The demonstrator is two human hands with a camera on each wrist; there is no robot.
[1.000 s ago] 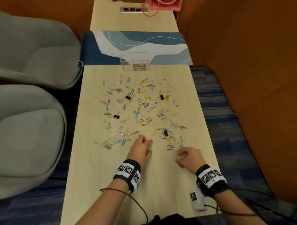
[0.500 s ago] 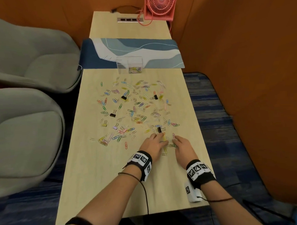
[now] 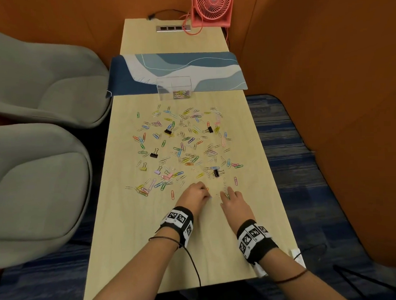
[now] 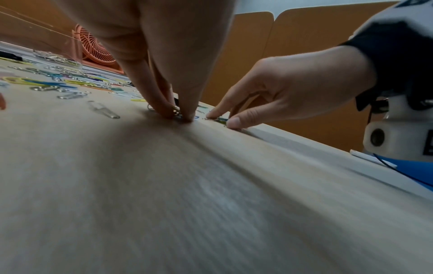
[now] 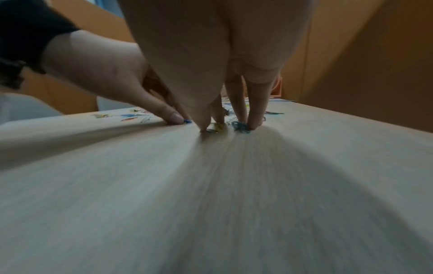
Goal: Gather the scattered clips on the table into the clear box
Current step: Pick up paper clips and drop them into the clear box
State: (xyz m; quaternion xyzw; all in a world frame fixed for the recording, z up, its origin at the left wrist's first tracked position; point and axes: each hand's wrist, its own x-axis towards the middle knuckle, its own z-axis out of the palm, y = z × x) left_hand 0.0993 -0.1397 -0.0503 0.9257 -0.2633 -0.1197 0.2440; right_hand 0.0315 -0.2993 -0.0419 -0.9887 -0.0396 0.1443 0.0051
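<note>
Clips (image 3: 183, 150) strewn across mid-table (image 3: 132, 230), thickest toward 12 o'clock; few already inside clear box (image 3: 174, 87), parked at far 12 o'clock edge of scatter, probably for short carries. Left hand (image 3: 195, 198) at 6 o'clock fringe, fingertips (image 4: 178, 111) bunched, pinching small clip cluster against wood. Right hand (image 3: 233, 203) just beside, toward 3 o'clock, fingers (image 5: 254, 118) straight, pressing down, raking clips together, likely for one scoop.

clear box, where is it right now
In the head view the clear box sits at the far end of the clip scatter, on the near edge of the blue mat, with a few clips inside.
</note>
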